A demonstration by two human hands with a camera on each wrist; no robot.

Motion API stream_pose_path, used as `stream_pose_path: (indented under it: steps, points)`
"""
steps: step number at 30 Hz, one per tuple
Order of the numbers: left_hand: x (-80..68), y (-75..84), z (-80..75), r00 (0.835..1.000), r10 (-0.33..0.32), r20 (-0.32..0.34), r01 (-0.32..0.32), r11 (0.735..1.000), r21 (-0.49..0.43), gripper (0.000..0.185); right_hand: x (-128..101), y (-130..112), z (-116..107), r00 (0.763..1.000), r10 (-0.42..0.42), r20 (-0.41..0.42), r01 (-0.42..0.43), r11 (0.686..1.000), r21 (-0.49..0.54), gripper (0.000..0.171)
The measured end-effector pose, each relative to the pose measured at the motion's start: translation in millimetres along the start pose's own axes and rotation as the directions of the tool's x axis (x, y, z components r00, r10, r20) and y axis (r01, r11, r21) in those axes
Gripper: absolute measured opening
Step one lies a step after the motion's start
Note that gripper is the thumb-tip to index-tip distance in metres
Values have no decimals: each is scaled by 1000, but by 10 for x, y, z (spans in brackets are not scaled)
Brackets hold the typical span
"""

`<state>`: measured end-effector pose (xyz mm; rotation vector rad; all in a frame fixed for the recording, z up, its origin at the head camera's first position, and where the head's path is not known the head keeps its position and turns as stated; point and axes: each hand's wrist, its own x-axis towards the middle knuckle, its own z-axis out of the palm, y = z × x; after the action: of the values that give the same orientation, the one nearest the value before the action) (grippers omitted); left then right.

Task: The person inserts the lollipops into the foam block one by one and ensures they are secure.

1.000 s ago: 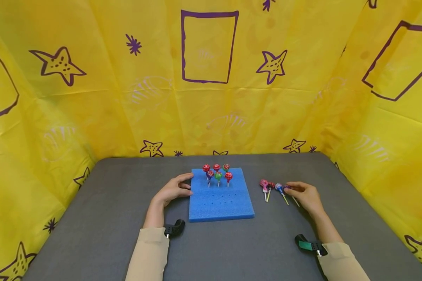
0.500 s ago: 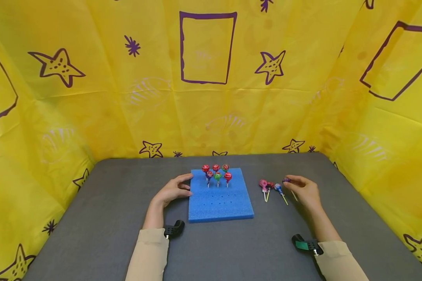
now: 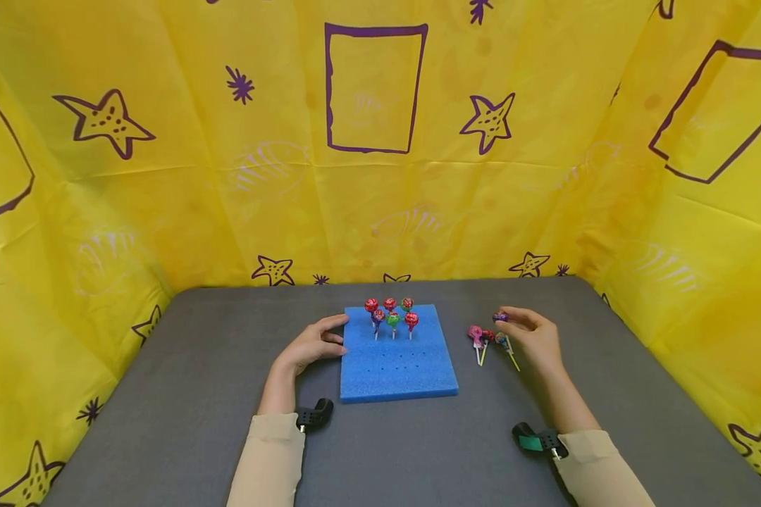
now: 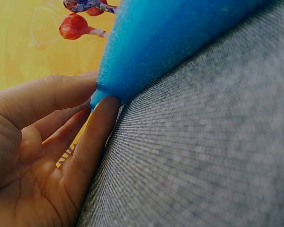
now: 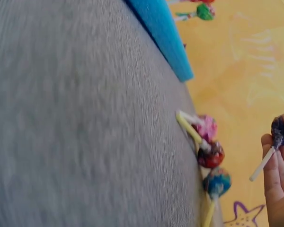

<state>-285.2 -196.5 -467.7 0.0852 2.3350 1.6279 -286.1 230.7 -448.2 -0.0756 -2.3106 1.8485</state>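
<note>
My right hand (image 3: 535,341) pinches a purple-wrapped lollipop (image 3: 499,317) by its candy end. In the right wrist view this purple lollipop (image 5: 279,131) is raised, with its white stick slanting downward. Below it in the head view lie a blue lollipop (image 3: 502,340), a pink one (image 3: 475,334) and a dark red one (image 3: 487,335). My left hand (image 3: 311,345) touches the left edge of the blue foam board (image 3: 398,386), fingers extended and spread along it. Several wrapped lollipops, such as the green one (image 3: 392,320), stand upright in the board's far half.
Rows of small holes (image 3: 400,366) run across the near half of the foam board. The dark grey table (image 3: 228,331) surrounds it, and a yellow patterned curtain (image 3: 279,211) closes off the back and sides. A black camera mount sits on each wrist.
The right hand has lifted the purple lollipop off the table and carried it leftward, above the blue one. The left hand and the foam board have stayed in place.
</note>
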Motion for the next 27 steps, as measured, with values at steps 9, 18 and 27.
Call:
stream_pose_path:
  steps: [9,18,27]
  points:
    - [0,-6,-2,1000,-5,4,5,1000,4,70,-64,-117,250,998,-36,51,30,994,107,41]
    - [-6,-19,4,1000,3,4,-3,1000,4,71,-90,-182,444,993,-53,104,30,977,211,45]
    - [1,4,-2,1000,-8,-5,8,1000,-4,70,-107,-285,624,989,-90,116,65,977,203,44]
